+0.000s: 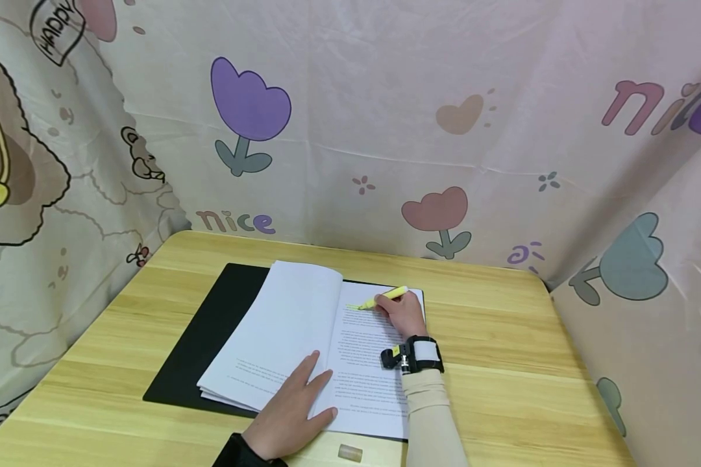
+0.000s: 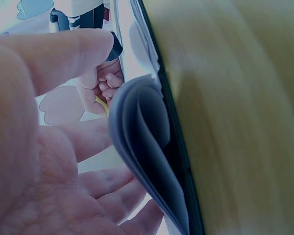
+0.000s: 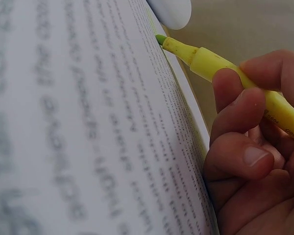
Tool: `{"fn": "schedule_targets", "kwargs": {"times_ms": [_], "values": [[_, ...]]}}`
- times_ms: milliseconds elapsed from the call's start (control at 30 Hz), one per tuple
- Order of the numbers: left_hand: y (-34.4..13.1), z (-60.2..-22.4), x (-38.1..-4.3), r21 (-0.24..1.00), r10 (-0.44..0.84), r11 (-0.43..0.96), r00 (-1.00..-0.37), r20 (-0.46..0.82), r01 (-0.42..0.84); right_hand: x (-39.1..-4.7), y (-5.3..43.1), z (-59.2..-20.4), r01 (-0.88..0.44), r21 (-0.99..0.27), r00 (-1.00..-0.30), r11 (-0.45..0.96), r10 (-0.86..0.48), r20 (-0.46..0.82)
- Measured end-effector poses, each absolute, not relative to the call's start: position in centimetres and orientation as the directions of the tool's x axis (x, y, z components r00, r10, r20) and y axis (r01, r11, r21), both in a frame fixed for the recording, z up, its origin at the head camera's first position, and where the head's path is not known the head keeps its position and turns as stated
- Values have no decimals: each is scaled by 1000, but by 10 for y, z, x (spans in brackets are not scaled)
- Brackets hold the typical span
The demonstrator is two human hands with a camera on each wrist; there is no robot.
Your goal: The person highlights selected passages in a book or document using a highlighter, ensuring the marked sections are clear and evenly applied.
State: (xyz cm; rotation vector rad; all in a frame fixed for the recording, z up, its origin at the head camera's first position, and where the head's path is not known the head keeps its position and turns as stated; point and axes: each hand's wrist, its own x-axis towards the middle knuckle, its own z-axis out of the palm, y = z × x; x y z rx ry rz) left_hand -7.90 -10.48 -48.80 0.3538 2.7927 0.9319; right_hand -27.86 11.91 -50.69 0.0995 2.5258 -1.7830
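A yellow highlighter [image 1: 393,294] is pinched in my right hand [image 1: 405,314], its green-looking tip [image 3: 160,39] at the upper lines of the right page [image 1: 369,363]. Yellow marks lie across the top lines of print there. My left hand [image 1: 292,408] rests with spread fingers on the lower middle of the open document, over its fold. In the left wrist view, the curled page edges [image 2: 137,127] rise beside that palm. The left page [image 1: 292,318] is mostly blank, with a few printed lines low down. Beneath the pages lies a black folder [image 1: 210,344].
The wooden table [image 1: 496,363] extends around the folder. Near its front edge, below the pages, lies a small brownish label or block [image 1: 350,453]. Patterned curtains [image 1: 339,130] hang behind the table and at both sides.
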Motion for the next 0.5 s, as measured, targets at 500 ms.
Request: {"fn": "schedule_targets", "kwargs": {"times_ms": [500], "values": [[-105, -489, -80, 610, 278, 775, -956, -96, 164, -280, 122, -506, 80, -937, -997, 341, 28, -75]]}}
